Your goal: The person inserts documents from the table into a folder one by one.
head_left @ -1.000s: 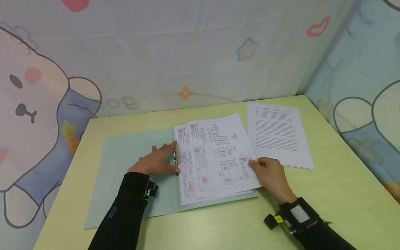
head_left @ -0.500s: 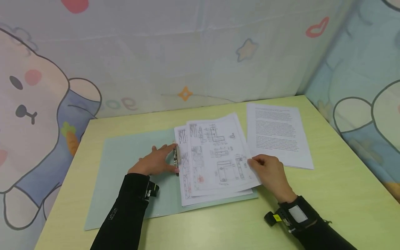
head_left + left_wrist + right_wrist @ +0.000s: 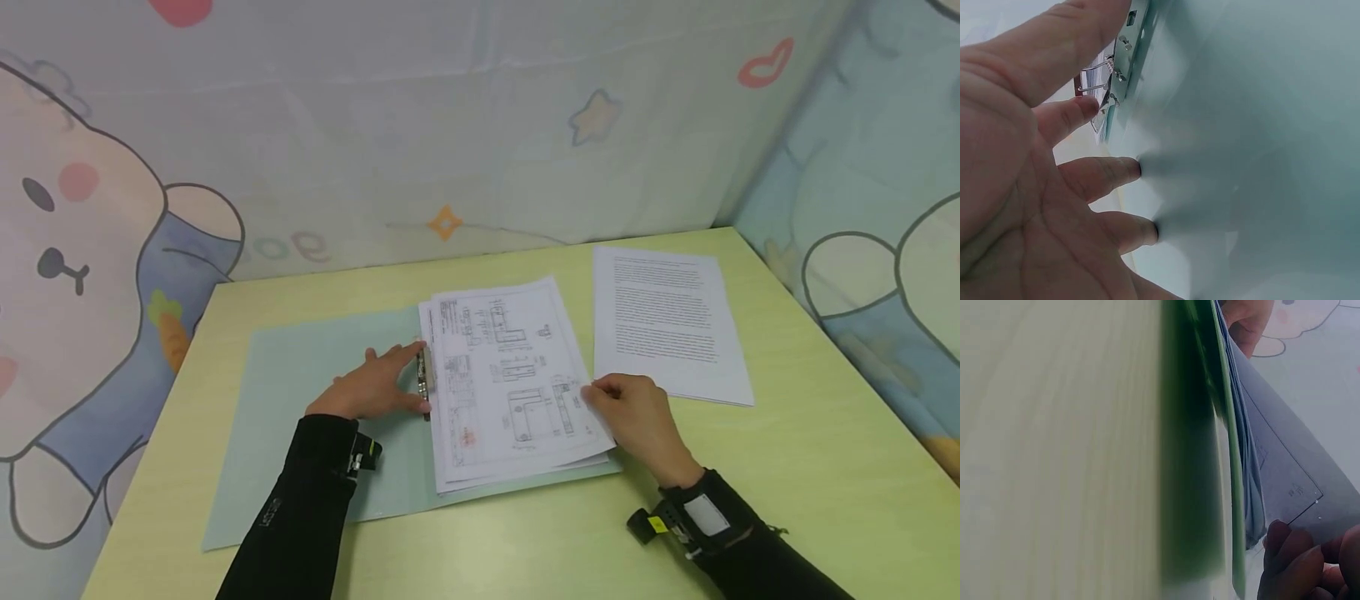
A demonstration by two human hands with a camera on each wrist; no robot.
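A pale green folder (image 3: 300,392) lies open on the yellow-green table (image 3: 810,467). My left hand (image 3: 372,386) rests flat on its left flap, fingers straight, the fingertips at the metal clip (image 3: 423,381) along the spine. In the left wrist view those fingers (image 3: 1116,172) press on the folder (image 3: 1260,156) beside the clip (image 3: 1124,59). A stack of technical drawing sheets (image 3: 506,383) lies on the right flap. My right hand (image 3: 630,410) pinches the right edge of the top sheet. The right wrist view shows its fingertips (image 3: 1294,562) on that sheet (image 3: 1285,469).
A separate set of printed text pages (image 3: 667,321) lies to the right of the folder, near the back right corner. Cartoon-print fabric walls (image 3: 480,125) close off the table at the back and right. Bare tabletop shows along the front edge.
My right hand has slid the top drawing sheet to the left, so it now lies almost square on the stack. The left hand has stayed by the clip.
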